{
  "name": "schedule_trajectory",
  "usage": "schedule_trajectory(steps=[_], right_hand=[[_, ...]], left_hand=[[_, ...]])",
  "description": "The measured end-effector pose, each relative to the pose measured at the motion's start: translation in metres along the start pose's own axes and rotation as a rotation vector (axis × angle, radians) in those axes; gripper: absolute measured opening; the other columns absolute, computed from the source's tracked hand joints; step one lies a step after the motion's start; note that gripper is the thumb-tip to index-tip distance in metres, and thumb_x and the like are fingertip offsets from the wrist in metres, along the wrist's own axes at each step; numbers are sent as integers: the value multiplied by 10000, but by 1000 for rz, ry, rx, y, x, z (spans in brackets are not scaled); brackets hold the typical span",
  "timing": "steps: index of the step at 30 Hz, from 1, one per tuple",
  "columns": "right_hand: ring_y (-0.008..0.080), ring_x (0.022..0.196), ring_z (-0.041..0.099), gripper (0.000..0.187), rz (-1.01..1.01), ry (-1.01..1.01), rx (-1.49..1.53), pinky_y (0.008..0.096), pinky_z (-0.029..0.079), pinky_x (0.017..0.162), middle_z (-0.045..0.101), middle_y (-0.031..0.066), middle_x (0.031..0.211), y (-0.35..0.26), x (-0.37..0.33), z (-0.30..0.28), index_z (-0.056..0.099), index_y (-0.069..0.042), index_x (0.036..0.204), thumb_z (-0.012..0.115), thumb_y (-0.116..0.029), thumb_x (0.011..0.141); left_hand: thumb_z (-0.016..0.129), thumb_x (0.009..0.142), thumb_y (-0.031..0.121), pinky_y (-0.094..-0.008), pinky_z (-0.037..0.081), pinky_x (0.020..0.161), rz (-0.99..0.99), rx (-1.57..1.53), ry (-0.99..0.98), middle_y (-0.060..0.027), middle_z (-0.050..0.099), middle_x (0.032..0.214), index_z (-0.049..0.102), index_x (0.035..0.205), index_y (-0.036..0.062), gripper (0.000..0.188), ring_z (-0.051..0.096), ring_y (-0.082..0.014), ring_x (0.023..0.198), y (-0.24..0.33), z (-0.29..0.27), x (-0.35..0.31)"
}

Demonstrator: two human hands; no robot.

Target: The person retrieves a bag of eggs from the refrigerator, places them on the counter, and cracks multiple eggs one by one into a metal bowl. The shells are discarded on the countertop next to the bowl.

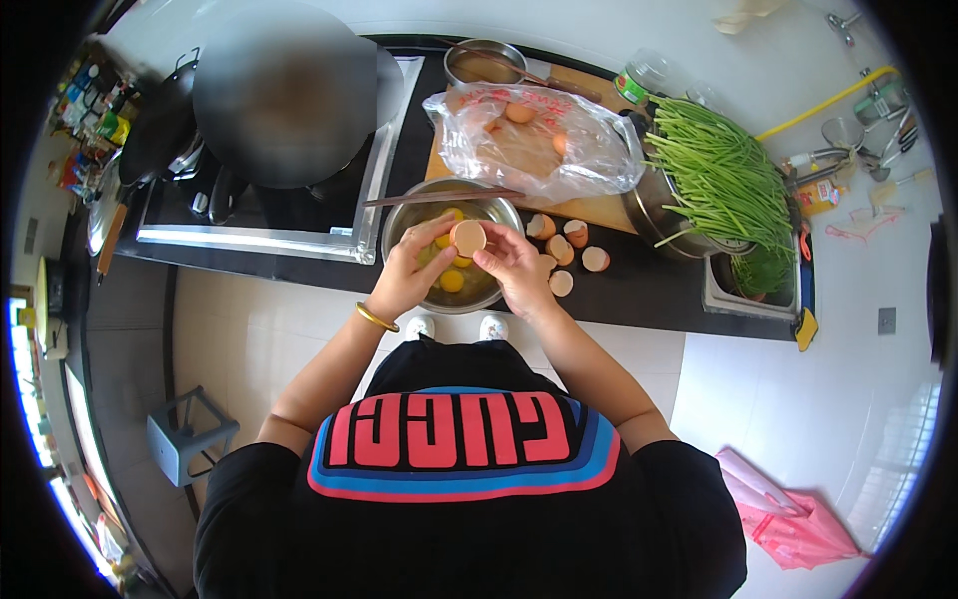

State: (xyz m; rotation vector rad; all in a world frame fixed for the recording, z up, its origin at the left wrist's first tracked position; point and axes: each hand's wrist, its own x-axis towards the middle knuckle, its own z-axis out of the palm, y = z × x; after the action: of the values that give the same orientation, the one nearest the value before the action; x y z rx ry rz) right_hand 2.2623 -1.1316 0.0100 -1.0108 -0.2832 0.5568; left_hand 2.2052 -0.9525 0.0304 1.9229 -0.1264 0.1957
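Note:
Over a metal bowl (496, 208) on the counter, both of my hands are closed around the rim of an opened eggshell (468, 239), its hollow side facing up. My left hand (411, 262), with a gold bangle at the wrist, grips it from the left; my right hand (516, 268) pinches it from the right. Several yolks and clear egg white lie in the bowl, among them a yolk (452, 281) below my fingers. Brown chopsticks (439, 197) rest across the bowl's far rim. Just right of my right hand sit several broken eggshells (561, 250).
Behind the bowl, a clear plastic bag (599, 165) with eggs lies on a cutting board (589, 212). Green stalks (714, 165) lie over a metal pot (654, 205) near the sink (723, 307). The stove (259, 238) is at left, a small pan (485, 62) at back.

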Motion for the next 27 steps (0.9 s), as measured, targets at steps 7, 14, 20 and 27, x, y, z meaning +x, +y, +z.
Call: schedule_trajectory(steps=[7,14,20,27], right_hand=[[154,1037,552,477,115,48,216,316,485,838,555,58,1157,-4,-24,-21,431,-65,1297,629,-165,875],[149,985,583,396,-111,368,-33,274,505,769,571,68,1157,-28,-64,-114,486,-23,1245,620,-79,876],[121,868,588,375,-72,515,-543,247,494,752,620,73,1038,10,-102,-171,543,6,1166,683,-68,827],[116,835,580,399,-119,574,-706,247,496,730,634,63,1008,28,-91,-179,563,6,1139,727,-89,788]], left_hand=[[621,888,192,-351,412,957,-14,-135,-55,-170,567,1233,535,1242,1,412,535,-266,1142,4,16,1],[559,938,262,-289,448,914,-114,-199,-46,-109,550,1266,488,1291,14,437,538,-168,1099,-1,3,-1],[589,921,217,-318,457,904,-142,-198,42,-131,595,1173,538,1228,-3,381,577,-199,1061,-4,7,-2],[588,920,195,-322,455,908,-115,-182,24,-140,602,1156,542,1217,-8,363,572,-207,1088,-6,10,1]])
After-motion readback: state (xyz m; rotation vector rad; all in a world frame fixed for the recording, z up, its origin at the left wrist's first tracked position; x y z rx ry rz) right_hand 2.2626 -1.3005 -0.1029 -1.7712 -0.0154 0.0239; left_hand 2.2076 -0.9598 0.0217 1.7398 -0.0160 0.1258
